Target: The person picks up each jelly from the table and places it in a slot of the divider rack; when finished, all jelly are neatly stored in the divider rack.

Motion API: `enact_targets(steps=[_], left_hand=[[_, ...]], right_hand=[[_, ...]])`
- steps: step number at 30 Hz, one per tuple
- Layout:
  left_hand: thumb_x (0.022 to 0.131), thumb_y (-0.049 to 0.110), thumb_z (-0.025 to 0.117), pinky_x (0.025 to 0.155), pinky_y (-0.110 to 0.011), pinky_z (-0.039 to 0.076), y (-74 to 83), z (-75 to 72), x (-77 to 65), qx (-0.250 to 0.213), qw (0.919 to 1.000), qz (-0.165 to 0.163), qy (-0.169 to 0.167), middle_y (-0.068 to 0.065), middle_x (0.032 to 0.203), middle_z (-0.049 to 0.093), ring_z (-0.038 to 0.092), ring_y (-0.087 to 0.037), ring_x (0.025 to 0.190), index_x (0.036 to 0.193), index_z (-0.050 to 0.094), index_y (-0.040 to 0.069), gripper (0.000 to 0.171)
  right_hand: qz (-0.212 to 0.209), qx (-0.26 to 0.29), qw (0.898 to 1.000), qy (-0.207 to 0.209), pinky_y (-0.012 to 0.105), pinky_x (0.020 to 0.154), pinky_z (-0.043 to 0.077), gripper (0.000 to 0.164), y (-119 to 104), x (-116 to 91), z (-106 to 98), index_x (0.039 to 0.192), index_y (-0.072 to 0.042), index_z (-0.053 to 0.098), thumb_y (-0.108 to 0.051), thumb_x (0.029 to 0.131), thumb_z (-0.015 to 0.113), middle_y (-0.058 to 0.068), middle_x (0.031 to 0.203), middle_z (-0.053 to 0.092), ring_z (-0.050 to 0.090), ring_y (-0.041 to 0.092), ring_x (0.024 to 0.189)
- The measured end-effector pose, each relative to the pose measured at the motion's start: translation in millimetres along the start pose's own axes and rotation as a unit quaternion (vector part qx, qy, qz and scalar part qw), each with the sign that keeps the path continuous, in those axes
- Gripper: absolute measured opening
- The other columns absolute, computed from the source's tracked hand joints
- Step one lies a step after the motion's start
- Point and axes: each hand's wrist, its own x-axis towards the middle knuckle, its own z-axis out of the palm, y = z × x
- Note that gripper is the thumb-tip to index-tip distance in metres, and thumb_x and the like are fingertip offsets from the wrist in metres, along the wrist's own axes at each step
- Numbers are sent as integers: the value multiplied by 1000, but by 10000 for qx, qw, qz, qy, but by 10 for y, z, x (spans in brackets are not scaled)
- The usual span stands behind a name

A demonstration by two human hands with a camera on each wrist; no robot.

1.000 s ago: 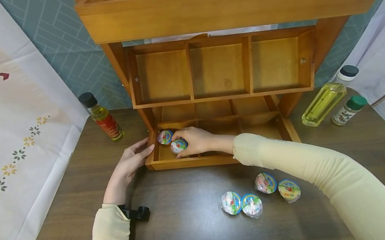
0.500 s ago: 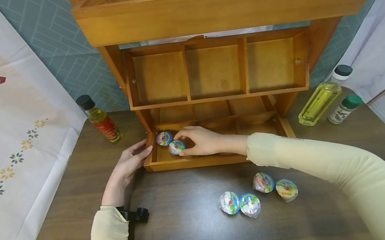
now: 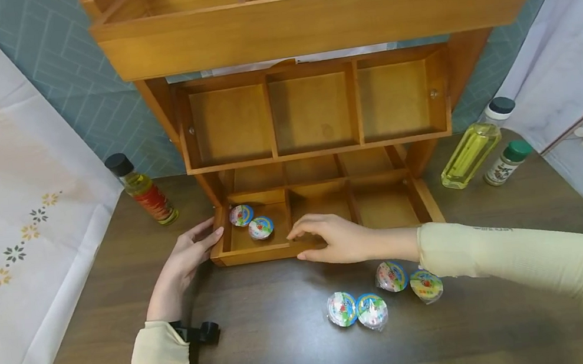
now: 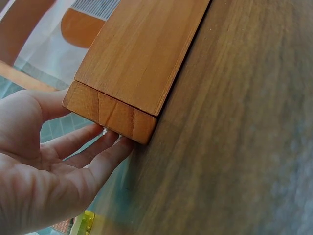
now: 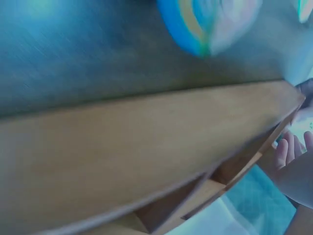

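Observation:
Two small jelly cups with printed lids sit in the left compartment of the wooden rack's bottom tier: a pinkish-lidded cup (image 3: 241,215) behind, and a white-lidded cup (image 3: 261,228) in front and to its right. My right hand (image 3: 337,238) hovers around the tier's front edge, right of those cups, fingers loosely bent with nothing in them. My left hand (image 3: 192,254) touches the left end of the wooden rack (image 4: 117,110), its fairly straight fingers against the side and the thumb at the upper edge. Several more jelly cups, including a white-lidded pair (image 3: 342,309), lie on the table.
The rack's middle tier (image 3: 320,154) and overhanging top tier (image 3: 307,26) rise behind the hands. An oil bottle with a red label (image 3: 150,197) stands left of the rack. A clear bottle of yellow oil (image 3: 470,154) and a green-capped jar (image 3: 505,165) stand on the right.
My right hand has let go of the white-lidded jelly cup in the left compartment and moved right and toward me. My left hand stays at the rack's end. The head view has shifted slightly.

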Motion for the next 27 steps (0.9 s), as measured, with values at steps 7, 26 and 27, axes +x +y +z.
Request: enact_targets(steps=[7,26,27], left_hand=[[93,32,58,86,-20,48,-4,6,4,-37,10000,2,-8,-16,148,28,44,-26,124,148,24,8,70],[93,35,57,92,-24,46,4,6,-19,68,10000,-47,-2,-15,150,26,43,-26,124,149,24,10,70],[93,35,57,93,-25,45,8,3,-17,64,10000,-35,-8,-15,150,26,43,-26,125,149,23,9,71]], right_hand=[[79,223,9997,-69,33,91,48,38,0,-375,-4,121,-8,58,-26,88,66,2,116,59,56,16,108],[383,573,9973,-242,30,95,45,53,-258,-930,238,126,-16,54,-38,81,71,-11,125,52,52,9,114],[332,527,9979,-195,30,95,45,52,-269,-937,258,126,-15,55,-37,81,72,-11,124,53,52,9,114]])
